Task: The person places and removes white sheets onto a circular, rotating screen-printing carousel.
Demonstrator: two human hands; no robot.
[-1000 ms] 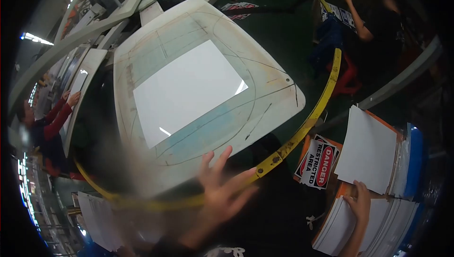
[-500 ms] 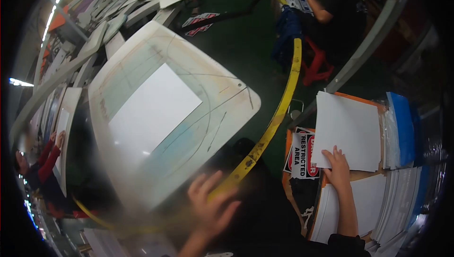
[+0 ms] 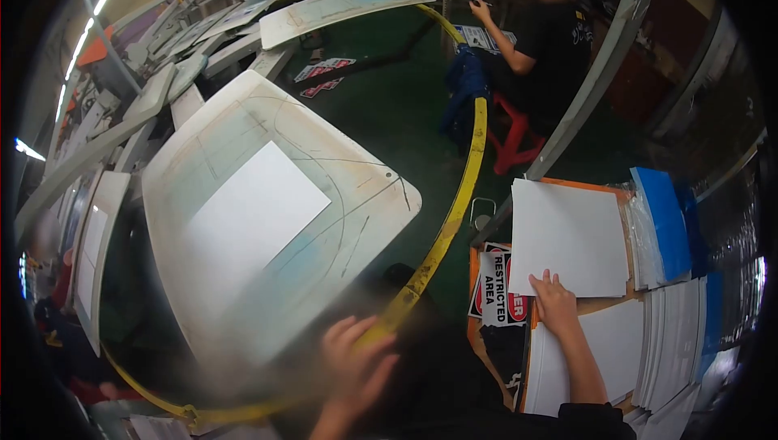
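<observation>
My right hand lies with its fingertips on the near edge of the top sheet in a stack of white sheets. Under the left side of that stack, signs reading "RESTRICTED AREA" stick out. My left hand is raised over the yellow rail, fingers stretched and apart, with nothing in it; haze blurs it a little. To the left, one white sheet rests flat on a pale, stained platen with dark scratch lines.
A second white stack sits nearer me, beside upright sheets and a blue package. A seated co-worker is at the upper right, near a grey post. More platens ring the machine. Printed signs lie beyond.
The view has shifted, so most things sit lower and further left. My right hand's fingers have drawn closer together at the sheet's edge. My left hand stays near the yellow rail.
</observation>
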